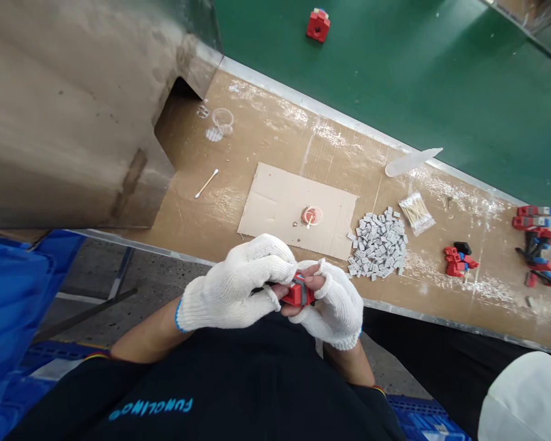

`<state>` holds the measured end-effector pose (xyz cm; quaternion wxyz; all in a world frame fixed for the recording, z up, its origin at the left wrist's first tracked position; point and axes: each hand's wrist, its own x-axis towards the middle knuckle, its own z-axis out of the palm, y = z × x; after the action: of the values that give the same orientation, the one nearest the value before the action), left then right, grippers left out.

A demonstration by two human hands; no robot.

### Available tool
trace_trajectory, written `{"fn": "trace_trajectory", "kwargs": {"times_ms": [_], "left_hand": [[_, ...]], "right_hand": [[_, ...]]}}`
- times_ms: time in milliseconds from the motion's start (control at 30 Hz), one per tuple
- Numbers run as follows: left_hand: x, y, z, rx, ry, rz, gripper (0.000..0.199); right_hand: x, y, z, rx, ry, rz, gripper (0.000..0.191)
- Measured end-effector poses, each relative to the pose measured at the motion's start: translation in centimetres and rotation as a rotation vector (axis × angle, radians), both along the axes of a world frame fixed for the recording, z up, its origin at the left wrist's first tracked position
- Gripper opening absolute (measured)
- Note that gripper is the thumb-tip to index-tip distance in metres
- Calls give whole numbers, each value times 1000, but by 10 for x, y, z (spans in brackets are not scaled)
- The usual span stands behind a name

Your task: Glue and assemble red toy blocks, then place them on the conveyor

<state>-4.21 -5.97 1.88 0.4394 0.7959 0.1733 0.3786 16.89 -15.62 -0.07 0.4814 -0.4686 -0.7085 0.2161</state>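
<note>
Both hands wear white knit gloves with the fingertips bare. Between them, just in front of my body, is a small red and grey plastic part (298, 293). My left hand (241, 283) pinches its left side with thumb and finger. On the other side, the fingers of my right hand (333, 303) are closed round its right and upper edge. Beyond the hands a cardboard sheet (275, 196) bears a small clear cup of red paste (311, 215) with a cotton swab's tip in it. A heap of small grey plastic pieces (379, 245) lies right of the sheet.
A bag of cotton swabs (416, 213) and a white pointed tube (413, 162) lie to the right, with red and blue parts (459, 260) beyond. One swab (206, 184) lies left. A metal housing (73, 110) stands left. A green belt (371, 67) carries a red part (318, 26). A white-capped person (528, 398) is at lower right.
</note>
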Motion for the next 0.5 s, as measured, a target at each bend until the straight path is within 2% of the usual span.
{"fn": "trace_trajectory", "kwargs": {"times_ms": [67, 267, 433, 500], "left_hand": [[1, 0, 1, -2, 5, 4, 26], [-2, 1, 5, 30, 44, -5, 28], [-10, -3, 1, 22, 67, 18, 27], [-13, -6, -5, 14, 70, 58, 25]], "right_hand": [[-2, 1, 4, 17, 10, -31, 50], [-4, 5, 3, 49, -29, -3, 41], [-6, 10, 1, 80, -68, 3, 59], [-6, 13, -1, 69, -76, 40, 57]]}}
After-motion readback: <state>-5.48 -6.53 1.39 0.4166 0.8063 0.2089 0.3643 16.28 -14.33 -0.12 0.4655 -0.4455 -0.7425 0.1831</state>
